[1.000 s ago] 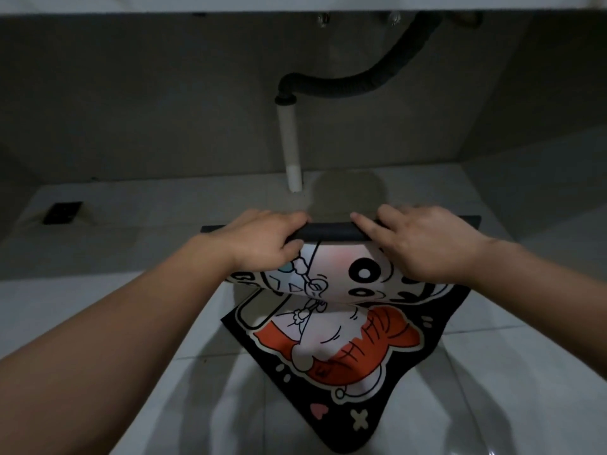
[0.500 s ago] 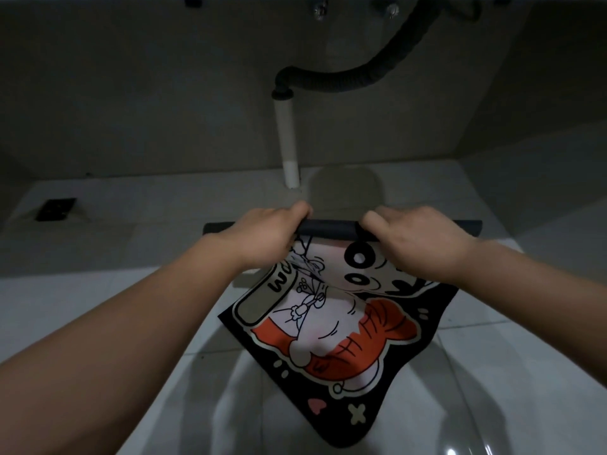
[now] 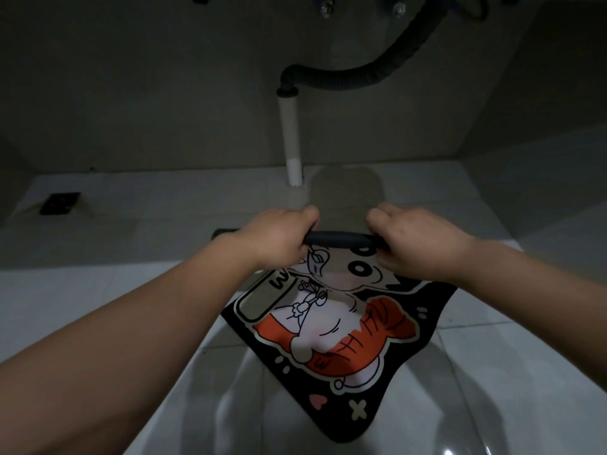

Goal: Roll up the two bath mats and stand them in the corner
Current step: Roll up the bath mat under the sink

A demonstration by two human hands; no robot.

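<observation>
The roll (image 3: 338,239) runs left-right across both hands; the left hand (image 3: 279,239) and right hand (image 3: 417,244) curl fingers over it, flat mat (image 3: 328,339) trailing toward the person.

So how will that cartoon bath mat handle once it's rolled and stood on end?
The bath mat looks floppy: its unrolled part sags and wrinkles below the roll held by the left hand and right hand. The roll looks thin, so it would probably tip or uncurl unless leaned against a wall.
</observation>
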